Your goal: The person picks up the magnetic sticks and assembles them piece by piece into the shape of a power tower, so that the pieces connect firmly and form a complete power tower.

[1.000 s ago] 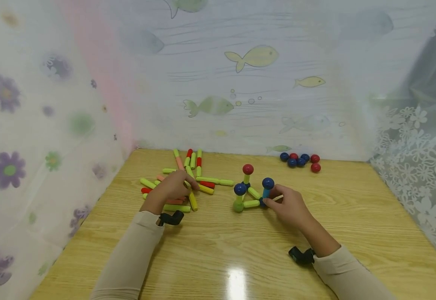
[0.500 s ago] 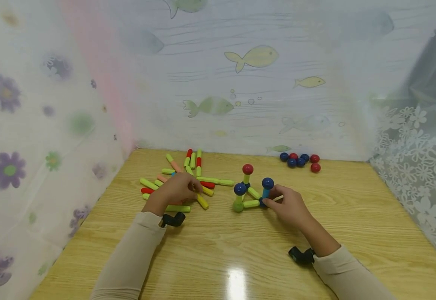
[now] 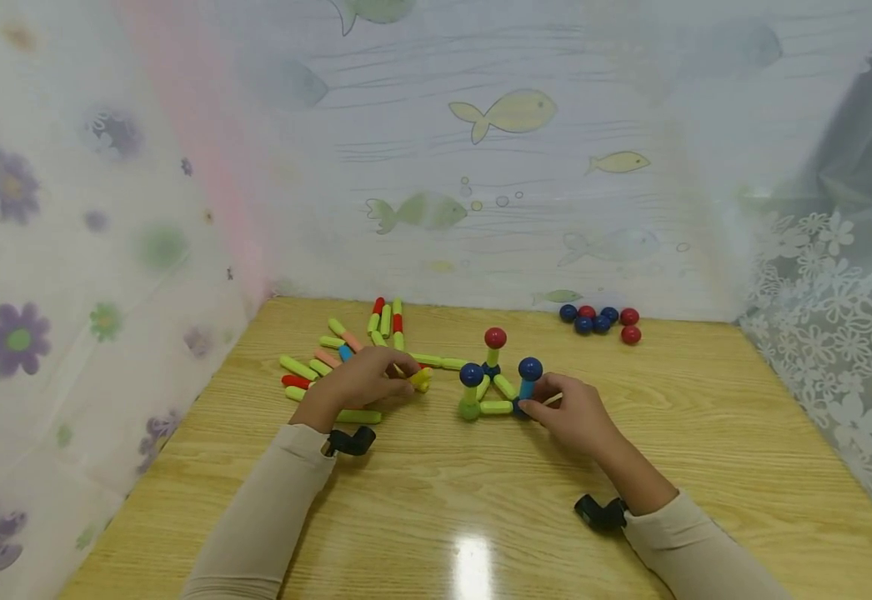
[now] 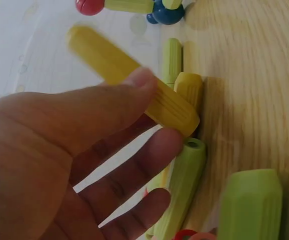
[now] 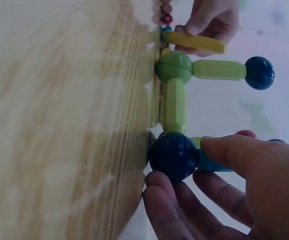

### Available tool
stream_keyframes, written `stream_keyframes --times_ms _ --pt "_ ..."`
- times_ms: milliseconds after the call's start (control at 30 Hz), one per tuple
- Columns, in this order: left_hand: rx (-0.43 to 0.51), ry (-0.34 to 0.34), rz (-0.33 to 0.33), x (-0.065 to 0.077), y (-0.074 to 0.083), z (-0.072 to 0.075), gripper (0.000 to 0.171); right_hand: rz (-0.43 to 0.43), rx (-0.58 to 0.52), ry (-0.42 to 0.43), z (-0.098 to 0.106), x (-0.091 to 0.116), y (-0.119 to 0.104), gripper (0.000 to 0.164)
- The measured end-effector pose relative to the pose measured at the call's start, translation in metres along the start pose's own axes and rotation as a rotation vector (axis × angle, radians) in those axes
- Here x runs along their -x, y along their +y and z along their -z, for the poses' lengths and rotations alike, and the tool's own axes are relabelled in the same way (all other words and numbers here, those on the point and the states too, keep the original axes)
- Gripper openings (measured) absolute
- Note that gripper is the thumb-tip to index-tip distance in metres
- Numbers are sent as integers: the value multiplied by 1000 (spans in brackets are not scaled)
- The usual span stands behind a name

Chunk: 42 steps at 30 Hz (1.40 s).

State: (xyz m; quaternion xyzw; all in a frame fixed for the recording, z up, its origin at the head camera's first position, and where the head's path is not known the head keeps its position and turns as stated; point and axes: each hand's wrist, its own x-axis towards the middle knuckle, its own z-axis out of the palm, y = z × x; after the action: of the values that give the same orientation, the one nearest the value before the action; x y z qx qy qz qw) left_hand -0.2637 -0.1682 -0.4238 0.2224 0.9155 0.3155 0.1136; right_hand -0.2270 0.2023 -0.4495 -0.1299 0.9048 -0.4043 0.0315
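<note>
Left hand (image 3: pixel 368 382) pinches a yellow rod (image 4: pixel 100 56) between thumb and index finger, over a pile of loose rods; its other fingers are spread. Near the middle of the table stands a ball-and-rod structure (image 3: pixel 497 407), with balls at its base corners and rods standing up from them, each topped by a ball. My right hand (image 3: pixel 577 415) grips its near right corner: the thumb lies on a light blue rod (image 5: pixel 212 161), with fingertips under the dark blue ball (image 5: pixel 172 156). A green ball (image 5: pixel 174 67) forms the near left corner.
Loose lime, red, orange and yellow rods (image 3: pixel 359 417) spread over the left of the wooden table (image 3: pixel 406 508). Several dark blue and red balls (image 3: pixel 583 325) lie at the back right. Printed curtains (image 3: pixel 421 275) close off the back and sides.
The left hand has picked the yellow rod out of the pile and shifted slightly right with it. The structure has slid a little left under the right hand.
</note>
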Motion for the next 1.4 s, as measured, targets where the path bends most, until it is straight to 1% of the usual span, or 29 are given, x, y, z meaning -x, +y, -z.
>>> stream_keyframes --times_ms 100,200,267,333,400,500,567,633,700,800,867,967,1067,1167,1267,1400 --pt "10 2 -11 -1 0 -1 30 -6 -2 -4 0 1 -2 21" --pt "15 17 -4 -1 0 -1 31 -9 -2 -7 0 2 -2 21" --pt "22 21 -9 0 4 -1 32 -10 -2 -5 0 3 -2 21" --pt "38 -1 -32 1 11 1 30 -10 -7 -2 0 3 -2 21" --pt "43 -50 -72 2 20 1 26 -12 -33 -7 0 3 -3 21" --pt "55 -146 -172 2 35 -1 20 -13 -68 -15 -2 3 -3 22" --pt "46 -176 -223 2 45 -5 19 -11 -80 -16 -3 2 -4 22" --pt "32 -173 -246 3 57 -11 18 -5 -66 -6 -3 2 -4 21" --pt "-13 -137 -238 3 69 -20 19 7 -43 4 -3 3 -5 21" --pt "-116 -59 -216 4 88 -35 18 17 -17 16 -4 4 -8 20" --pt "-202 4 -214 4 98 -47 15 27 -8 20 -4 5 -9 19" --pt "-312 112 -199 3 110 -64 16 40 -14 26 -3 6 -11 17" --pt "-427 214 -184 3 117 -76 18 49 -25 28 -2 6 -12 17" --pt "-533 300 -174 3 122 -83 21 53 -26 29 -2 6 -11 16" --pt "-611 362 -187 3 124 -86 19 55 -22 29 -2 6 -11 15" --pt "-698 412 -219 2 124 -89 19 56 -19 30 -1 7 -10 16"
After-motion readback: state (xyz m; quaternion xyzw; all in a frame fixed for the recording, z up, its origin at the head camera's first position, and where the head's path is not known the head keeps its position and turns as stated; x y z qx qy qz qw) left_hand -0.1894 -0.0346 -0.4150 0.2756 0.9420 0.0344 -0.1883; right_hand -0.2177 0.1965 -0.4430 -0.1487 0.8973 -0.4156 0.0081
